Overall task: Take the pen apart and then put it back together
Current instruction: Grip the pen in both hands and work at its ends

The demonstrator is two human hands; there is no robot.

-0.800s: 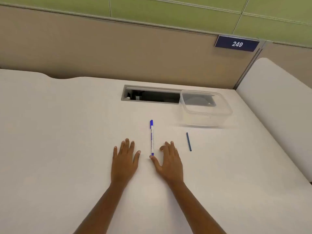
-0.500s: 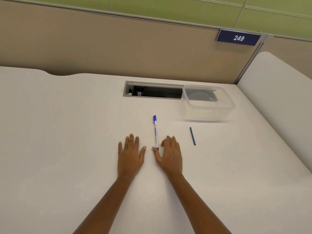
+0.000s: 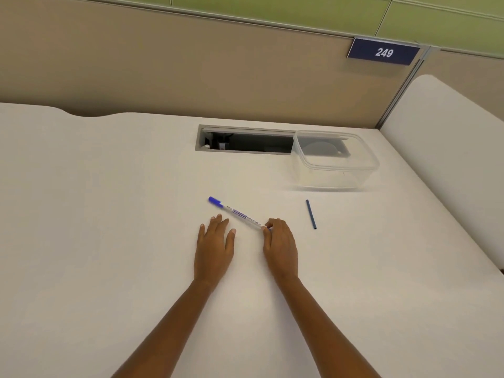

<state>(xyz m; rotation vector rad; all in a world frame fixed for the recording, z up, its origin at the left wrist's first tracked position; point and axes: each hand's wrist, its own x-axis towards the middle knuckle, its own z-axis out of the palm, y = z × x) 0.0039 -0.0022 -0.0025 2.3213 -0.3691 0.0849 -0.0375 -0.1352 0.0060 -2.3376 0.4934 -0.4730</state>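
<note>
The right hand (image 3: 281,242) pinches the tail of the whiteboard marker (image 3: 240,213), cap toward ten o'clock on the bench (image 3: 109,241); the left hand (image 3: 215,245) lies flat, released. Held only endwise, the marker may swivel or slip.

We take this for an open-plan office, at one cubicle workstation. We see a plain white desk (image 3: 109,214) backed by a beige fabric partition (image 3: 191,72) with green panels (image 3: 272,9) above it. A dark blue number plate (image 3: 383,52) reading 249 is fixed to the partition's top edge beside a metal corner post (image 3: 401,88). A grey-framed cable opening (image 3: 245,143) is cut into the desk's far side, and a whiteboard pen (image 3: 240,213) lies on the desk.
</note>
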